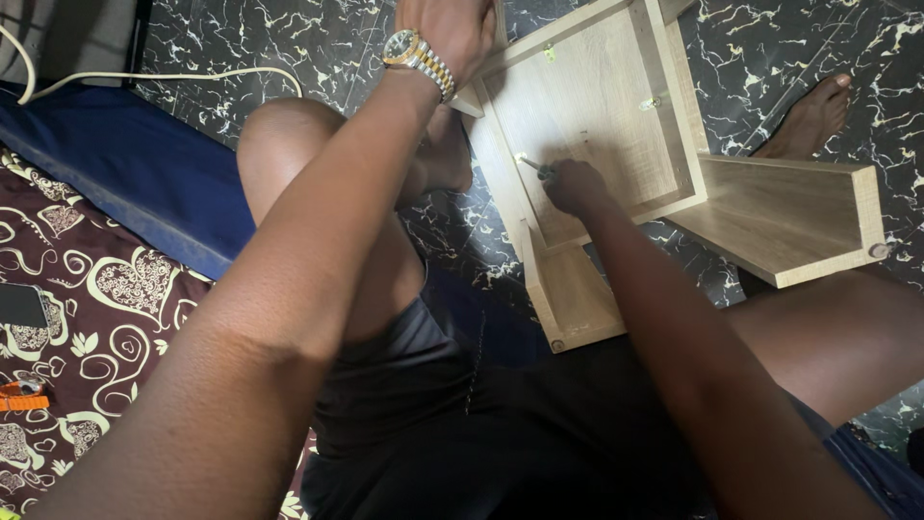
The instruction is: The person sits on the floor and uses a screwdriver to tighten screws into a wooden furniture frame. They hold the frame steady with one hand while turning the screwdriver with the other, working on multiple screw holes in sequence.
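A light wooden shelf unit (pixel 616 106) of joined boards lies on the dark marbled floor between my legs. My left hand (pixel 452 29), with a gold and silver watch (pixel 419 60) on the wrist, grips the unit's upper left edge. Inside the square frame my right hand (pixel 575 185) is closed around a screwdriver (pixel 535 167), its tip against the left board. A small fitting (pixel 651 102) shows on the frame's right board.
A blue mattress edge (pixel 144 173) and a patterned maroon sheet (pixel 87 308) lie at the left. A white cable (pixel 164 77) runs along the top left. My bare feet (pixel 813 116) rest on the floor beside the boards. A small orange object (pixel 21 397) lies on the sheet.
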